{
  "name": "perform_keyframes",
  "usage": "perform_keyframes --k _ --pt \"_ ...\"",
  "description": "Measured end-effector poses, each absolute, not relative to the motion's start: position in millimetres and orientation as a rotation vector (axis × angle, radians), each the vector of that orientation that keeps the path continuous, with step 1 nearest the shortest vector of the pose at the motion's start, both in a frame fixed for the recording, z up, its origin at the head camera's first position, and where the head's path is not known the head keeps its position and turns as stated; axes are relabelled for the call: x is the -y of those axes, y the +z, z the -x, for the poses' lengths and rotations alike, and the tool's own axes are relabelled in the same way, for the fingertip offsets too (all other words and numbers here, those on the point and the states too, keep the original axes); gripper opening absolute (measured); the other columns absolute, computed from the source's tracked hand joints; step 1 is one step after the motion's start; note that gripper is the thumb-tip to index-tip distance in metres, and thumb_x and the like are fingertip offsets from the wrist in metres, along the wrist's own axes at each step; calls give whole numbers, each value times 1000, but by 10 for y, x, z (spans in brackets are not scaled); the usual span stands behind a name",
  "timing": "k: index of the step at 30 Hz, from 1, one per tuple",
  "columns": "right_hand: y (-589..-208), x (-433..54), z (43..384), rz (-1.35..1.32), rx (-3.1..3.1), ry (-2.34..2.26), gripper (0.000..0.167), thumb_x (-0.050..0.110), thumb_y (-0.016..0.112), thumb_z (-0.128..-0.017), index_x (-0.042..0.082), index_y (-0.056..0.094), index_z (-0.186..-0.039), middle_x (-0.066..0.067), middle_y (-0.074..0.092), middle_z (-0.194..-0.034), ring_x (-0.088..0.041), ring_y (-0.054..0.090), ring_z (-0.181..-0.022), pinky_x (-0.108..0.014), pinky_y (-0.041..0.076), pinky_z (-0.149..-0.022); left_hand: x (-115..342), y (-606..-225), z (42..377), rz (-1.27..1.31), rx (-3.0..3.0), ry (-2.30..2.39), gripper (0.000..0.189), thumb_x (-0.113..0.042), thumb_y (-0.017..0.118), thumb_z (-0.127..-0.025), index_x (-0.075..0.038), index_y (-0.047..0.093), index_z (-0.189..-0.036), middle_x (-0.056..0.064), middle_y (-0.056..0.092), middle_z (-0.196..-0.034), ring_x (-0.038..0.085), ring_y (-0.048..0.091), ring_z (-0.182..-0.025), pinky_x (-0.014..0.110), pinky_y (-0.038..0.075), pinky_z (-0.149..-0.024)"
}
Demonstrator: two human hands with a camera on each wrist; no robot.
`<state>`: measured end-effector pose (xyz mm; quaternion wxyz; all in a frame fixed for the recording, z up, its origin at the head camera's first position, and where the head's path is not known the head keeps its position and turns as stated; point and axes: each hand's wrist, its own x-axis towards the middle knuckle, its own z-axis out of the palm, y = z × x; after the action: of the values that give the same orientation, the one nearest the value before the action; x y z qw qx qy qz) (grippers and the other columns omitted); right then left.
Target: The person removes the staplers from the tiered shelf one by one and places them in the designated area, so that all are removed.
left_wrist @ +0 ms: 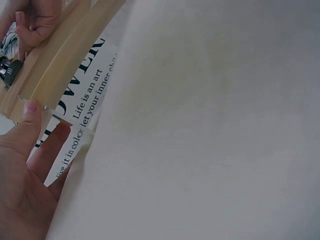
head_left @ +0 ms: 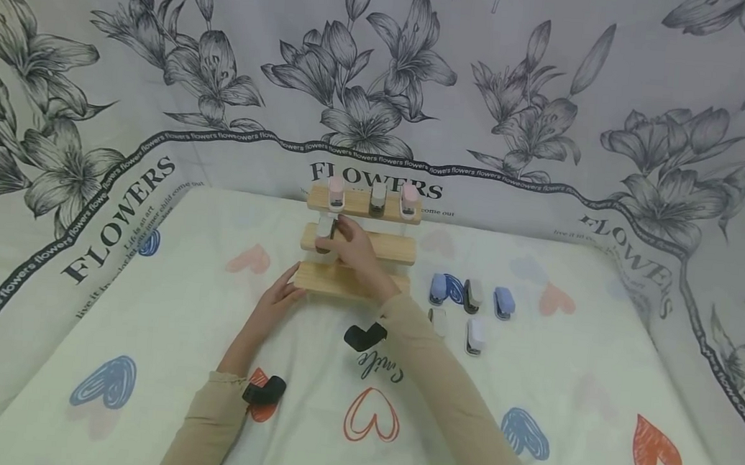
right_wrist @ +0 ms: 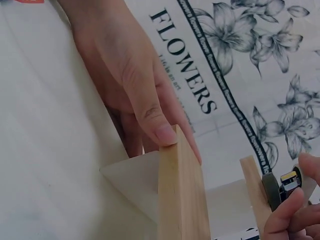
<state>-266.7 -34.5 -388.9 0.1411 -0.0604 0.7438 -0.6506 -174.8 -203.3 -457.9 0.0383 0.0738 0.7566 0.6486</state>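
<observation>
A small stapler [head_left: 325, 226] with a pale top and dark base is pinched between my right thumb and fingers. My right hand [head_left: 359, 252] holds it at the left end of the middle shelf on a three-tier wooden rack [head_left: 317, 275]. In the right wrist view the stapler's dark base [right_wrist: 271, 192] is against a wooden board. My left hand [head_left: 277, 299] grips the left end of the lowest shelf. Its thumb [right_wrist: 165, 134] presses the board's end, with the fingers behind the clear side panel. Three staplers, two pink [head_left: 336, 192] and one pale-and-dark [head_left: 378, 199], stand on the top shelf.
Right of the rack, several small staplers lie on the cloth: blue ones [head_left: 504, 303], a grey one with a dark base [head_left: 472, 297] and white ones [head_left: 476, 337]. A flower-printed curtain [head_left: 380, 118] hangs behind the rack. The white cloth [head_left: 173, 305] bears printed hearts.
</observation>
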Motion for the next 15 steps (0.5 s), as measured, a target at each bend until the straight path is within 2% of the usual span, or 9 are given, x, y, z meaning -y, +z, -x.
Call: perform_keyframes --k 2,4,9,13,15 --pt "-3886 338 2656 166 -2141 -1893 75 26 76 -72 22 39 -137 4 38 -137 -17 53 -88 -31 48 -68 2031 -4575 1747 -217 -2326 1987 59 -17 49 -94 -8 18 -143 25 47 -123 33 38 -119 49 22 -99" --pt "-3873 325 2637 192 -2157 -1884 74 24 76 -72 21 39 -137 4 37 -138 -16 52 -87 -30 48 -67 2034 -4567 1749 -214 -2340 1980 59 -17 49 -94 -8 18 -143 25 47 -123 33 39 -119 48 23 -99" --pt "-3846 236 2560 283 -2193 -1847 73 17 77 -71 13 42 -135 -1 40 -136 -13 43 -111 -32 50 -69 2054 -4560 1751 -218 -2362 1982 59 -15 50 -93 -6 19 -143 26 49 -121 34 40 -117 48 23 -99" --pt "-3876 81 2501 366 -2227 -1825 64 14 77 -70 12 50 -128 -3 48 -129 -16 46 -110 -34 50 -68 2090 -4741 1826 -237 -2352 2020 59 -20 52 -92 -12 22 -143 23 51 -120 28 43 -115 44 25 -99" --pt "-3888 -3 2474 411 -2260 -1806 62 14 77 -70 12 52 -126 -3 50 -126 -16 46 -110 -33 47 -77 2096 -4802 1850 -255 -2364 2013 59 -20 52 -92 -12 23 -143 22 52 -120 27 45 -114 44 26 -98"
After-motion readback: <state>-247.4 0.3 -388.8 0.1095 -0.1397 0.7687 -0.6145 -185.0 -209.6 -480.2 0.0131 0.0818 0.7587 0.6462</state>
